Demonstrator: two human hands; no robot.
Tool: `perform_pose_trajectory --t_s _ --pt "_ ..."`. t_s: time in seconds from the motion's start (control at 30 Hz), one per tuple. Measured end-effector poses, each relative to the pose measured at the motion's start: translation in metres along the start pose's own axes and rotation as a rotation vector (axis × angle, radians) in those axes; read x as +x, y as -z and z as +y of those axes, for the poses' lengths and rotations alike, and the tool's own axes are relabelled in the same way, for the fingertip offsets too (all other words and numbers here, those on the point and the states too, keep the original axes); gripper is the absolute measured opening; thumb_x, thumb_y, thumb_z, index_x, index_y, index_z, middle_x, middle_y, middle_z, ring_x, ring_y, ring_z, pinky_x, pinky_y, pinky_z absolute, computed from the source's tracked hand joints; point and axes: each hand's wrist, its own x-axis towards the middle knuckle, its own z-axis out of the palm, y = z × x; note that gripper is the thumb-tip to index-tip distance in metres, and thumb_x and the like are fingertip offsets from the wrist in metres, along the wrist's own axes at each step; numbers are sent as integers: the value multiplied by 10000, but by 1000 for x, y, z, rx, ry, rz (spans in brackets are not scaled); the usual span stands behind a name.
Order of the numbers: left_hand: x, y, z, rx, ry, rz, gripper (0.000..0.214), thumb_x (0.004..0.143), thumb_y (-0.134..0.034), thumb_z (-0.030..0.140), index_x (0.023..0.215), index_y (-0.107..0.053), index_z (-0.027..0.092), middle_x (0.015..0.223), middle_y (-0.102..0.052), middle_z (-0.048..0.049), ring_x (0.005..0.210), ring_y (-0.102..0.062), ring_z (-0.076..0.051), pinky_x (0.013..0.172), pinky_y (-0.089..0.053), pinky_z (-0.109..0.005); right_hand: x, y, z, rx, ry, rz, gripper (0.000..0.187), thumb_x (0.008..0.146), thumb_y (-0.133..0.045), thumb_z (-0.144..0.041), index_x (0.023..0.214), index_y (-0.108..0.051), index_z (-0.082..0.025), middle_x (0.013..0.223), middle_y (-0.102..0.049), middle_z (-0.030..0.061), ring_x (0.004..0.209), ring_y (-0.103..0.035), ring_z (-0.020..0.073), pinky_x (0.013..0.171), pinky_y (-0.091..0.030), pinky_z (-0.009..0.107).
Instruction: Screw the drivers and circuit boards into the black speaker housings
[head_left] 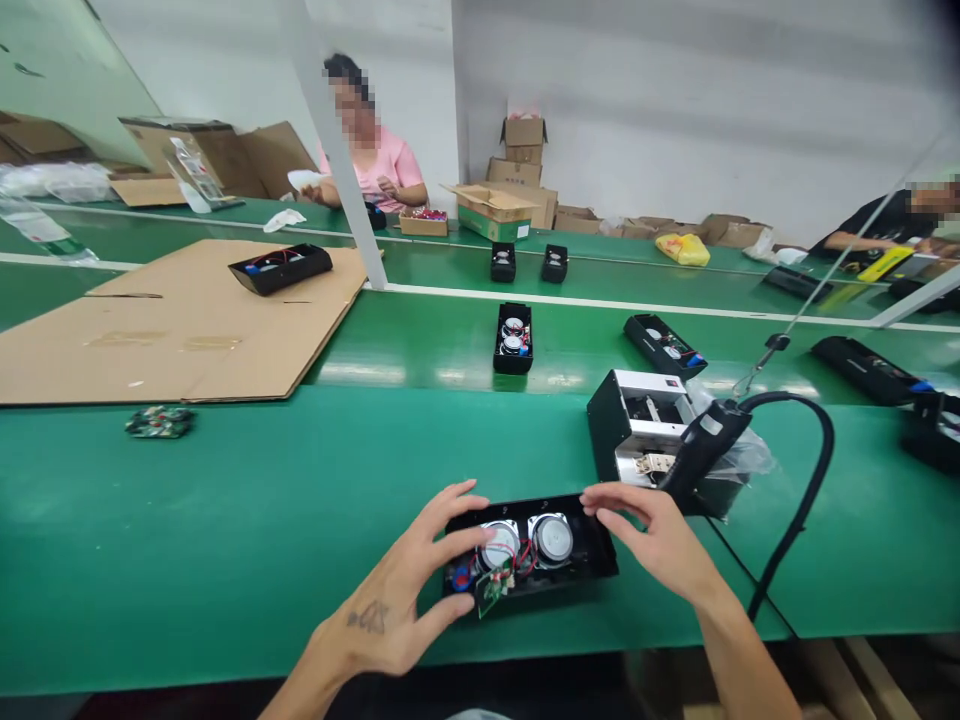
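Note:
A black speaker box [592, 560] lies open side up on the green bench in front of me. Inside sit two round speaker drivers [554, 540], red wires and a small green circuit board [493, 588] tilted at the near rim. My left hand [409, 575] is spread over the box's left end, index fingertip at the left driver and thumb by the near side. At the far right corner, my right hand [652, 530] has its fingertips and thumb closed about the rim.
Behind my right hand stands a black and silver machine [630, 430], beside a hanging black tool [705, 445] with a cable. Circuit boards [160, 422] lie left, near a cardboard sheet [172, 330]. More speaker boxes [514, 340] rest on the conveyor. Two people sit beyond.

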Motion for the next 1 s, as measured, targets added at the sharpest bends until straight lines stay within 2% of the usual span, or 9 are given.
perform_pose_trajectory --t_s 0.1,0.17,0.27,0.33,0.4,0.53,0.73,0.83,1.0 --pt "4 5 6 136 -72 -117 492 939 -655 113 1354 -734 364 1614 -578 -56 1662 -324 -389 1324 -333 -700 -26 1 19 -5 -55 79 258 950 -753 -434 1041 -884 -231 1087 -854 125 992 -817 327 966 -650 480" --pt "9 1 5 176 -110 -122 474 908 -626 34 1227 -787 345 1489 -666 -47 1639 -380 -366 1350 -277 -696 -38 0 28 3 -72 130 277 939 -770 -468 1014 -885 -228 1050 -857 128 953 -824 325 923 -669 455" --pt "17 -15 -1 109 -72 52 304 960 -655 95 1129 -809 295 1303 -720 -75 1558 -505 -345 1353 -300 -664 -46 0 31 21 -54 216 307 946 -767 -504 980 -872 -217 1000 -858 124 891 -831 303 860 -695 409" --pt "23 -28 -3 17 48 213 142 1005 -690 209 1038 -819 258 1254 -717 -96 1494 -573 -352 1304 -415 -629 -45 -4 26 -5 9 289 278 961 -761 -479 960 -859 -220 980 -858 112 879 -832 287 847 -698 388" --pt "29 -40 -1 -77 174 305 160 1022 -707 301 937 -824 233 1302 -707 -116 1466 -596 -368 1227 -523 -590 -40 -13 14 -72 123 313 198 986 -749 -406 975 -850 -237 1004 -857 93 918 -826 271 879 -688 379" --pt "37 -53 3 -151 247 327 198 1005 -755 382 896 -855 250 1438 -687 -114 1517 -532 -393 1227 -503 -636 -22 -47 -12 -224 415 119 187 1002 -733 -242 1172 -808 -258 1103 -836 71 994 -786 244 897 -655 380" --pt "22 -41 -6 -147 194 145 146 910 -879 414 1043 -881 353 1523 -660 -57 1564 -482 -392 1280 -426 -685 -3 -79 -20 -379 682 -46 235 1041 -642 -101 1202 -763 -223 1069 -831 50 913 -753 208 815 -579 368" --pt "13 -33 -7 -64 176 118 265 863 -914 457 1098 -862 346 1585 -607 -64 1591 -442 -409 1301 -357 -731 -3 -75 -18 -482 718 -126 202 1038 -649 -93 1141 -763 -224 1023 -837 21 849 -746 192 769 -529 353" --pt "7 -30 0 168 80 56 508 734 -993 524 1108 -786 249 1649 -525 -141 1630 -338 -481 1294 -236 -829 -8 -67 -23 -797 591 -332 317 969 -589 30 1016 -771 -226 918 -800 0 786 -709 193 688 -446 354"
